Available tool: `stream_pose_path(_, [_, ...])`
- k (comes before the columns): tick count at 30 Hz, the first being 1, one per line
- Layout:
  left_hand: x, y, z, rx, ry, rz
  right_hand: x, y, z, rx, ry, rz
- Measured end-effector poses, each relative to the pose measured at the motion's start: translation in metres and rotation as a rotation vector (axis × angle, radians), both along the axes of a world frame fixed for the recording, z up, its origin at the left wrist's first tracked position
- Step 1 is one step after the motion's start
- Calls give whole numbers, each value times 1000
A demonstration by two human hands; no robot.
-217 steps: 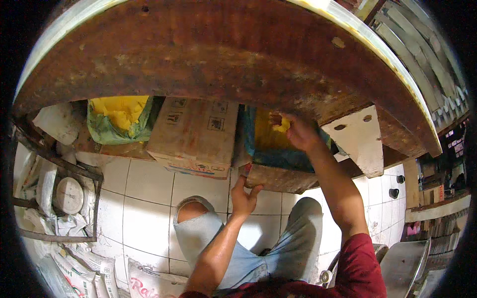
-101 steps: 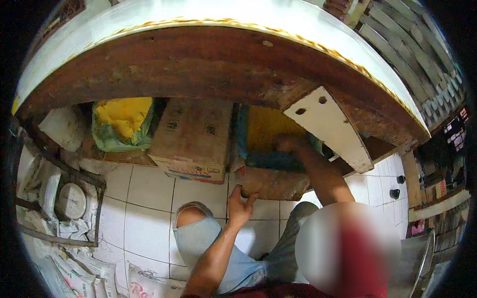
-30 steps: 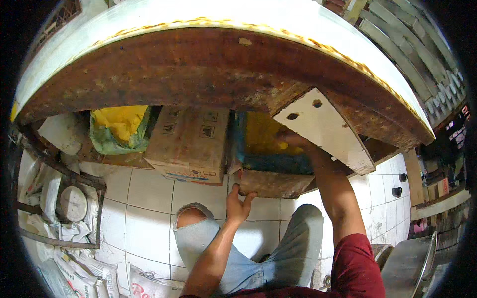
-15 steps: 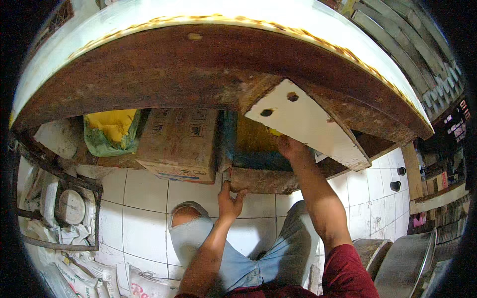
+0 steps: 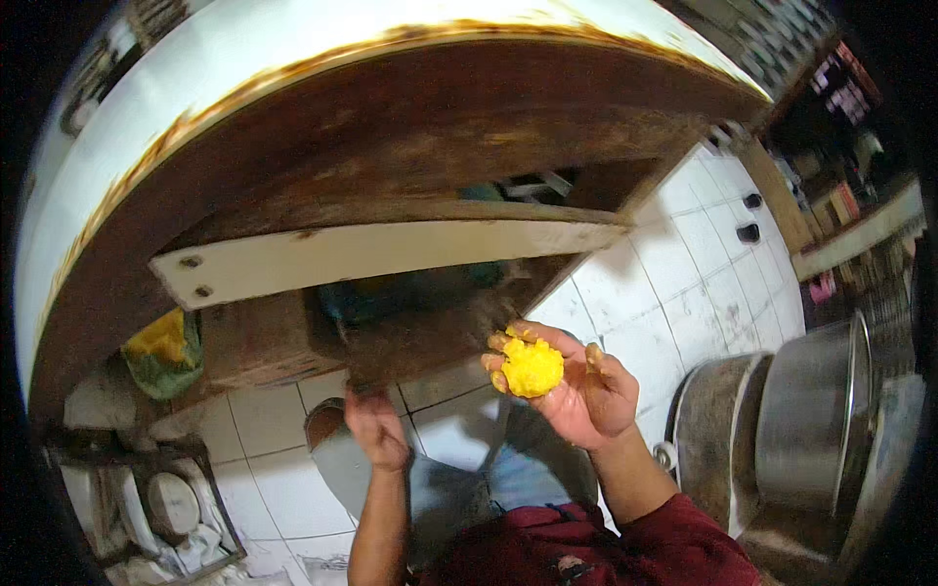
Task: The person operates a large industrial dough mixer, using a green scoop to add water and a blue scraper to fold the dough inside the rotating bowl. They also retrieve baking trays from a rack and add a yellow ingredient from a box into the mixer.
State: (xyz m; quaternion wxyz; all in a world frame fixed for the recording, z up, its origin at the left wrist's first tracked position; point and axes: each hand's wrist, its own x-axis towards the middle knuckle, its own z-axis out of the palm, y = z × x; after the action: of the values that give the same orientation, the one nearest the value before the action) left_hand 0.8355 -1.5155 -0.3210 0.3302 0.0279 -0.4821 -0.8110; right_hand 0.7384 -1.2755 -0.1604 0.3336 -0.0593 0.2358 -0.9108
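Note:
A lump of soft, bright yellow margarine-like paste (image 5: 532,367) rests on the fingers of my right hand (image 5: 591,396), which is turned palm up with smears on the fingertips. My left hand (image 5: 376,430) is blurred by motion, up against the lower front edge of the dark wooden compartment (image 5: 420,342) under the table. Whether its fingers grip that edge cannot be made out. A long pale board (image 5: 391,256) with two holes at its left end lies across the compartment's opening. Behind it, a dark bluish-green plastic lining (image 5: 415,293) shows in part.
The white tabletop (image 5: 322,39) with a worn rim overhangs everything. Under it at the left are a green bag of yellow paste (image 5: 161,356) and a cardboard box (image 5: 259,337). Large metal pots (image 5: 801,420) stand on the right, a metal frame (image 5: 147,449) on the left.
My right hand has come out of the compartment, bringing up the yellow lump. The pale board has swung across the opening. My view has turned and my left hand has shifted left.

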Motion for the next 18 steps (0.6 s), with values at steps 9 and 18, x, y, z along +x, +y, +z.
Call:
stream_pose_path(9, [-133, 12, 70, -1781, -711, -4, -7, 130, -30, 18, -55, -261])
stream_pose_path(18, [-79, -1, 23, -1652, -797, -81, 53, 258, -77, 142, -130, -624])
